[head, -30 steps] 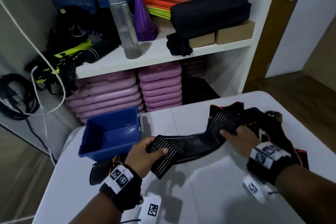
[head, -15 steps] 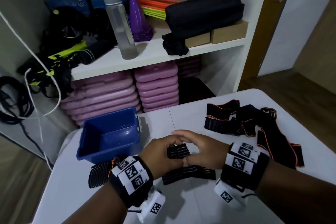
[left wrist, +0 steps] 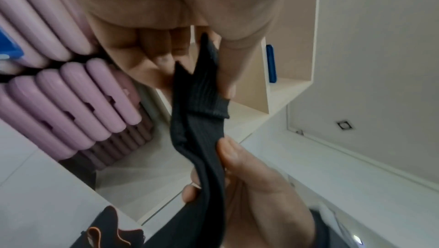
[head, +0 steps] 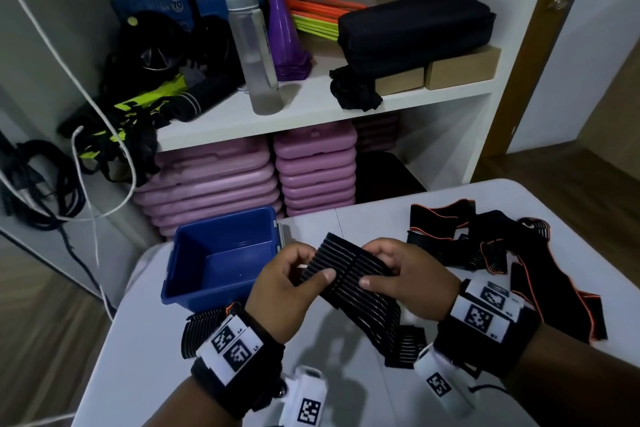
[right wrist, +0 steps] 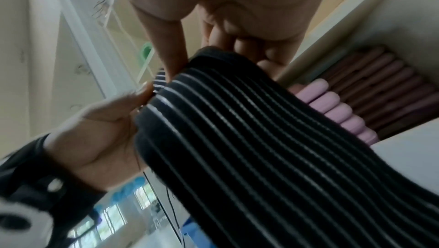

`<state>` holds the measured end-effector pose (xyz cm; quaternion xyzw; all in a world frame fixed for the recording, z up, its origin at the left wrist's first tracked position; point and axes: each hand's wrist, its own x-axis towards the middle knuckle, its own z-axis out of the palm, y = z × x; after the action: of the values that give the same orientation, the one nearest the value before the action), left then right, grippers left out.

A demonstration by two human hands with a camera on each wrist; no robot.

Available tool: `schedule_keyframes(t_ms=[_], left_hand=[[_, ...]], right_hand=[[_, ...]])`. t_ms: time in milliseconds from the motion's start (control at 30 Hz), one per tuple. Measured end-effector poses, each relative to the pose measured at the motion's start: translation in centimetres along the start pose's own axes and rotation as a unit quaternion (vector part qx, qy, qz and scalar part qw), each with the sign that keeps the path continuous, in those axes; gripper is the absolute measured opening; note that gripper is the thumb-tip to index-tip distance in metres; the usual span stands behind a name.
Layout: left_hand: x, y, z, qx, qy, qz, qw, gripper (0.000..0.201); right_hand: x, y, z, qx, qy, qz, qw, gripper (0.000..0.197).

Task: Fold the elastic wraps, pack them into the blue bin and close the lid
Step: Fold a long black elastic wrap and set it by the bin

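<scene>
your left hand and right hand face each other above the worktop, each grip pinching the striped elastic wrap, thumbs on top, beside the blue bin.

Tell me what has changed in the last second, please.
The wrap, stretched out before, is now folded over and raised off the table; left hand and right hand came together, still pinching it. The bin and the other wraps stayed put.
</scene>
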<state>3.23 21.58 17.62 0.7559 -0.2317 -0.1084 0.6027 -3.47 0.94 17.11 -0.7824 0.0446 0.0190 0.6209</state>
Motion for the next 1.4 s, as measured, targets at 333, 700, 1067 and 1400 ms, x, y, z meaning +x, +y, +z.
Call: schedule_keyframes(t_ms=[333,700,1067,1400], left_hand=[[-0.6,0.1,-1.0,0.013,-0.125,0.040,0.991,0.017],[-0.7,1.7,-0.5,0.032,-0.066,0.084,0.994,0.024],[-0.2,1.9,-1.6,-0.066,-0.007,0.029,0.997,0.042],[-1.3,3.6,1.6,-0.051,-0.047,0.113,0.991,0.037]], right_hand=[[0.0,-0.6,0.5,-0.015,-0.023,-0.039,0.999,0.038],[-1.4,-1.7,1.6,-0.079,0.053,-0.122,0.988,0.024],[-2.5,-1.1,-1.4,-0.006,-0.006,-0.074,0.997,0.018],[-2.2,-3.2,-0.9,0.028,0.018,-0.092,0.995,0.008]])
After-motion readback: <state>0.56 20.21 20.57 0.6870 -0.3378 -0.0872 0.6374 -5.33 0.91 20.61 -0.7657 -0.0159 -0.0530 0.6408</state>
